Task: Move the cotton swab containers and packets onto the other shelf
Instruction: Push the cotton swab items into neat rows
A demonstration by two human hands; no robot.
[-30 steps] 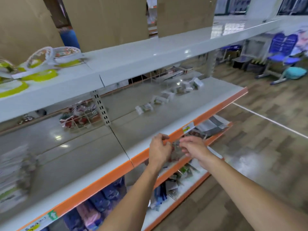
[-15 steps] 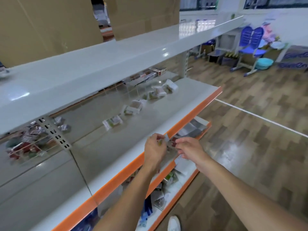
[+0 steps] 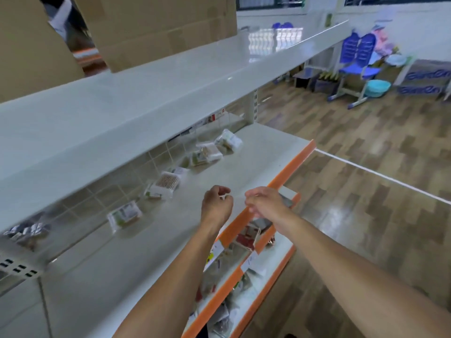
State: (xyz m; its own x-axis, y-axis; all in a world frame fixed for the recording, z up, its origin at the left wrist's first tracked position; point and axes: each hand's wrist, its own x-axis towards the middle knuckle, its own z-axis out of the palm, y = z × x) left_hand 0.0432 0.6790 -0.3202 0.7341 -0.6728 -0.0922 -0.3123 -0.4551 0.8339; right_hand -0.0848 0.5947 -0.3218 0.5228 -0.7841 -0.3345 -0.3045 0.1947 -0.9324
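both hands have risen from the orange shelf edge point(image 3: 288, 167) over the middle shelf point(image 3: 256, 157), left hand point(image 3: 216, 206) curled, maybe pinching something small, right hand point(image 3: 264, 203) loosely curled and seemingly empty, swab packets point(image 3: 163, 185) lying in a row beyond, nearer the left hand.

Big brown cardboard box point(image 3: 161, 28) on the top white shelf, w/ a 2nd brown cardboard panel point(image 3: 29, 42) to its left. Blue plastic chairs point(image 3: 356, 57) at far right, a teal plastic basin point(image 3: 378, 87) on the floor beside them. Wood-pattern plank floor point(image 3: 366, 191) w/ a white line point(image 3: 380, 175) across it
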